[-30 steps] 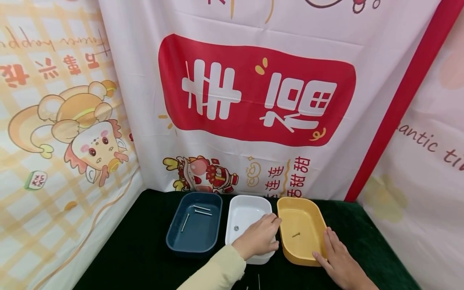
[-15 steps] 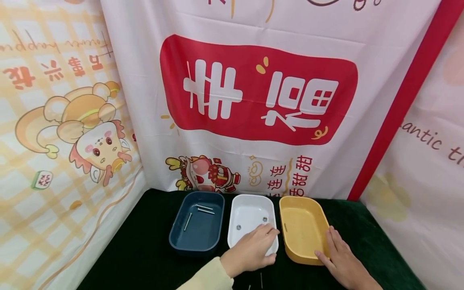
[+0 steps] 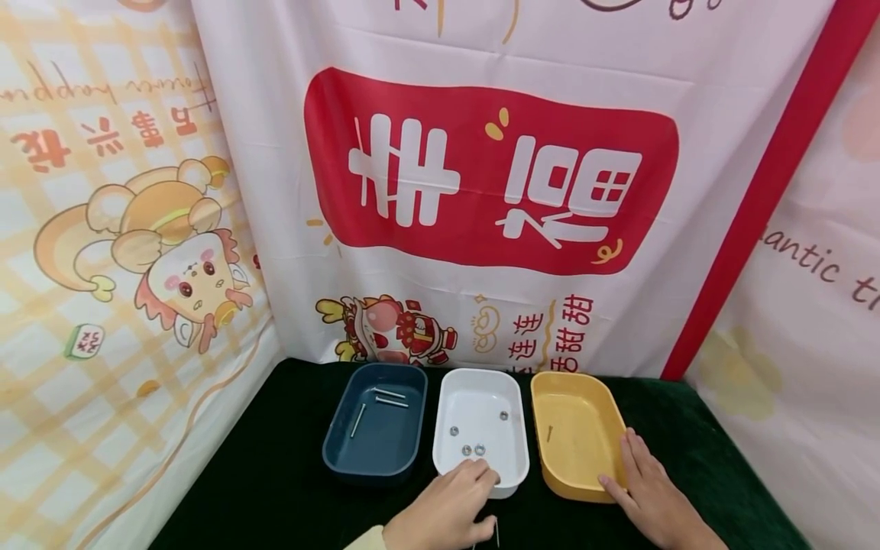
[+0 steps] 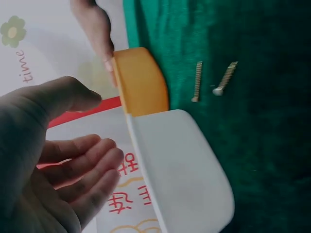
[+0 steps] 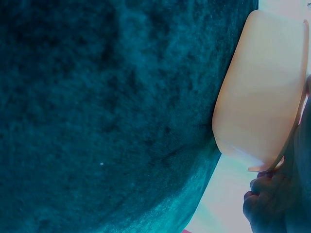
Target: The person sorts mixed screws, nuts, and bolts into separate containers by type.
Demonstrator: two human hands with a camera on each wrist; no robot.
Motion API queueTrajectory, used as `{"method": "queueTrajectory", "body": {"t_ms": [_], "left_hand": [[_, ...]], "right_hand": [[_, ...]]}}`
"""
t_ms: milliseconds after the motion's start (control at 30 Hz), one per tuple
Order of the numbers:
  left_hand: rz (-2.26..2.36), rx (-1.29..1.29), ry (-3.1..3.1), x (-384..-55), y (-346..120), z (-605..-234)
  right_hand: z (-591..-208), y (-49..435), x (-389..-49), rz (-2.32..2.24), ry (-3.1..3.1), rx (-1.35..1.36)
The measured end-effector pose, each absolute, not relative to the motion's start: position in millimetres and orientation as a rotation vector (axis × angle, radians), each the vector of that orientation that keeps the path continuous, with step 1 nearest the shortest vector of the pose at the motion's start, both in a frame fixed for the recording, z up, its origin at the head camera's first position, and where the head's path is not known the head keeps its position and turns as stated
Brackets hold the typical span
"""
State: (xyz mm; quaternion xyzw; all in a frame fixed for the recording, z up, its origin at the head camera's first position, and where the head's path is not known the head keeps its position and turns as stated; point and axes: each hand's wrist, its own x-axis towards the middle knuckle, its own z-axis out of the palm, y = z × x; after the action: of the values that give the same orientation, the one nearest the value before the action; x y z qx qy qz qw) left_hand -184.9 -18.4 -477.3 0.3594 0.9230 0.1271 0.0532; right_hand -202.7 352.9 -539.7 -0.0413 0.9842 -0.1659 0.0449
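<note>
My left hand point(image 3: 447, 504) is just over the near edge of the white tray point(image 3: 481, 382). In the left wrist view its fingers are loosely bent, thumb apart, holding nothing. Several small metal nuts point(image 3: 480, 449) lie in the white tray. My right hand point(image 3: 653, 489) rests against the right side of the yellow tray point(image 3: 584, 458), fingers extended along the wall and thumb at the near rim. One small screw point(image 3: 549, 433) lies inside that tray. On the cloth before the trays are two screws, a slimmer screw point(image 4: 197, 81) and a thicker screw point(image 4: 225, 77).
At the left of the row stands a dark blue tray point(image 3: 374, 462) with three long bolts point(image 3: 392, 402) in it. Dark green cloth point(image 3: 261, 458) covers the table. A printed curtain point(image 3: 481, 321) hangs right behind the trays, and another printed sheet point(image 3: 137, 344) borders the left.
My left hand has drawn back from between the white and yellow trays towards me, uncovering more nuts. The screw in the yellow tray has shifted left and turned. My right hand stays put.
</note>
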Motion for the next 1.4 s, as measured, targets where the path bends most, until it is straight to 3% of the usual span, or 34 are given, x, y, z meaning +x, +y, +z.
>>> {"method": "queueTrajectory", "body": {"t_ms": [433,1400], "left_hand": [[0.606,0.824,2.613,-185.5,-41.0,-512.0],[0.531,0.955,2.483,-192.6,-38.8,-536.7]], "right_hand": [[-541.2,352.4,-203.4,-0.510,2.980,-0.098],[-539.6,353.0,-203.6,-0.511,2.982,-0.090]]}}
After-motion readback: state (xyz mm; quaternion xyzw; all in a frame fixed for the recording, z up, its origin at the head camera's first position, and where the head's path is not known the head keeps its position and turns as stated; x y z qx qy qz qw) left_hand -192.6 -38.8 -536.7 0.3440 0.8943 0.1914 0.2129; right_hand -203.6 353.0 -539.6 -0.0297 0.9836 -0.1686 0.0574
